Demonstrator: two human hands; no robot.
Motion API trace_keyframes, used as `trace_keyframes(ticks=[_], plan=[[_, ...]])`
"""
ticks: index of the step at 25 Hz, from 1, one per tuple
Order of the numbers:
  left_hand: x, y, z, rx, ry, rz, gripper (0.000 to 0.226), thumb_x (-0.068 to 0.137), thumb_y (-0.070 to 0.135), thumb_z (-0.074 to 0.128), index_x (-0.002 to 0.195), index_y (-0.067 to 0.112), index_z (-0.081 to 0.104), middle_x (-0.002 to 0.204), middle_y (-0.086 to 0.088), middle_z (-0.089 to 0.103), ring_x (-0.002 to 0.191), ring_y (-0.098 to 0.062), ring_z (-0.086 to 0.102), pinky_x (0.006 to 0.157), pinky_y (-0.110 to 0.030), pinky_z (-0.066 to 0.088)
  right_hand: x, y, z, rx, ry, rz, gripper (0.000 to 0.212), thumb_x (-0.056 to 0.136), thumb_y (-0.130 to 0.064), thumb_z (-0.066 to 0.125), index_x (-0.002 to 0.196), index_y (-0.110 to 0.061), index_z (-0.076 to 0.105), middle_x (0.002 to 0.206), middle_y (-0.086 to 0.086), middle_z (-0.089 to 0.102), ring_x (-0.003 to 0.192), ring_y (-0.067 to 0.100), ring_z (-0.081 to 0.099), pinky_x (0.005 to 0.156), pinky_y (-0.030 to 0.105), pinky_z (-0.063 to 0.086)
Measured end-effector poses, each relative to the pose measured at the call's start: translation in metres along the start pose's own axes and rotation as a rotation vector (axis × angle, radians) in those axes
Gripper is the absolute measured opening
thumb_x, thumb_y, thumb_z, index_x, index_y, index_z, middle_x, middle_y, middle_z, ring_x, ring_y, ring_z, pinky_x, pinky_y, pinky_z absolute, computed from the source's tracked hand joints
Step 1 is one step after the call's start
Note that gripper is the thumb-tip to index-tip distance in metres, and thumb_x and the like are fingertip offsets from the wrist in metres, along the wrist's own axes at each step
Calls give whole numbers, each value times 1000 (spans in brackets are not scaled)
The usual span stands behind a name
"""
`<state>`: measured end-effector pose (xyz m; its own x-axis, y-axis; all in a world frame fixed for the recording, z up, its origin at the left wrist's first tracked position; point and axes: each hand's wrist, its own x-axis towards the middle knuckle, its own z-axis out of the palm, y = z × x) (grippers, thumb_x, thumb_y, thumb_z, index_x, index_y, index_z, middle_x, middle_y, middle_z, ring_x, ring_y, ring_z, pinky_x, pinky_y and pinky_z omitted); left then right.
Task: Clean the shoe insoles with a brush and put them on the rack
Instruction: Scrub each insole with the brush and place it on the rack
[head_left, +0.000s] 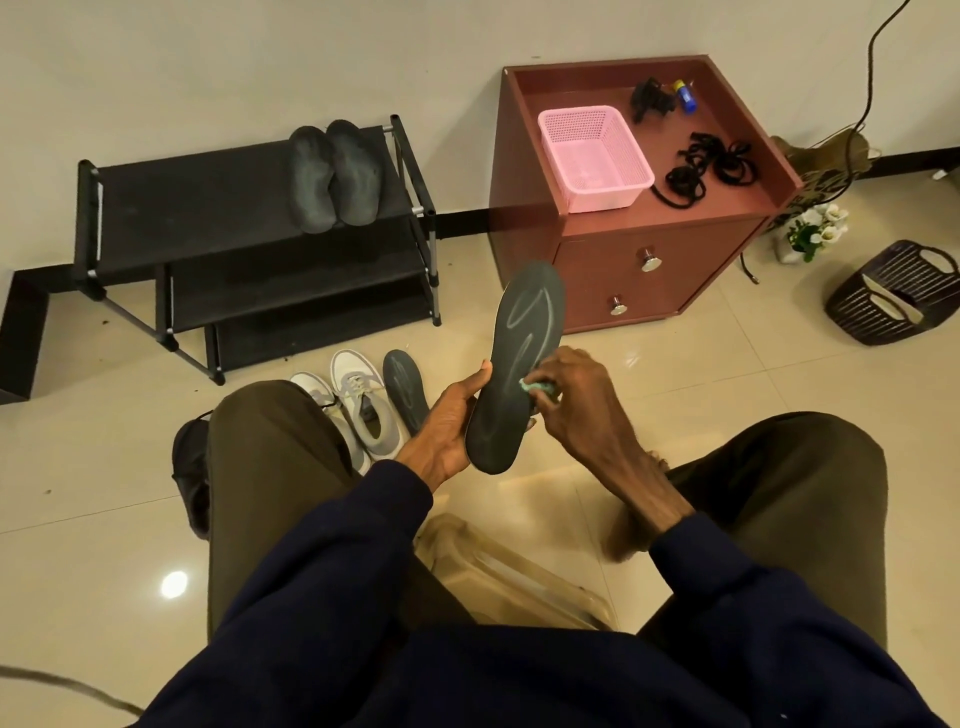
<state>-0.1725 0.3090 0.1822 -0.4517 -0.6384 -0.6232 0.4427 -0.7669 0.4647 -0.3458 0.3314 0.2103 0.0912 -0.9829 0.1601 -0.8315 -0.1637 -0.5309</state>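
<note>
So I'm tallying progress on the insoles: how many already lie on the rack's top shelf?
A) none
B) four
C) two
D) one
C: two dark insoles lie side by side on the top shelf of the black rack; a third insole is in the hands, the left hand holding it, and another insole on the floor lies beside the grey shoes.

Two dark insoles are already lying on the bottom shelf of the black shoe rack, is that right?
Not quite. The head view shows the two dark insoles lying on the top shelf of the black shoe rack, not the bottom one.
</note>
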Motion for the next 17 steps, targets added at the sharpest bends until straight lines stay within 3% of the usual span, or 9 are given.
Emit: trace_keyframes(ticks=[2, 5, 11, 15, 17], plan=[[-2, -1, 0, 8, -7, -10, 37, 103, 38, 57, 96, 13, 83, 111, -14, 75, 95, -29, 72, 101, -48, 51, -3, 0, 0, 33, -18, -21, 18, 82, -7, 82, 99, -11, 79, 98, 3, 69, 91, 15, 57, 78, 35, 55], [-3, 1, -2, -11, -11, -17, 37, 102, 39, 57, 99, 10, 82, 105, -12, 73, 92, -25, 70, 93, -39, 54, -13, -23, 5, 135, -244, -165, 21, 81, -8, 84, 101, -14, 81, 98, 0, 69, 89, 10, 58, 76, 21, 52], [-6, 1, 2, -36, -53, -20, 38, 104, 39, 54, 110, 10, 79, 118, -15, 72, 100, -28, 71, 97, -45, 54, -5, -8, 1, 21, 67, -17, 19, 84, -7, 79, 103, -9, 78, 99, 6, 68, 93, 17, 57, 80, 34, 54], [1, -1, -6, -13, -29, -28, 53, 97, 42, 68, 136, 6, 63, 141, -20, 59, 131, -34, 58, 118, -52, 37, -20, -42, 5, 245, -313, -161, 18, 84, -9, 81, 101, -13, 81, 99, -1, 71, 87, 6, 62, 78, 15, 53], [2, -2, -7, -5, -6, -6, 40, 100, 41, 62, 119, 8, 75, 127, -16, 69, 116, -30, 67, 110, -48, 46, -12, -30, 4, 177, -263, -141, 17, 83, -7, 81, 98, -13, 81, 96, 0, 71, 84, 8, 61, 75, 16, 51]])
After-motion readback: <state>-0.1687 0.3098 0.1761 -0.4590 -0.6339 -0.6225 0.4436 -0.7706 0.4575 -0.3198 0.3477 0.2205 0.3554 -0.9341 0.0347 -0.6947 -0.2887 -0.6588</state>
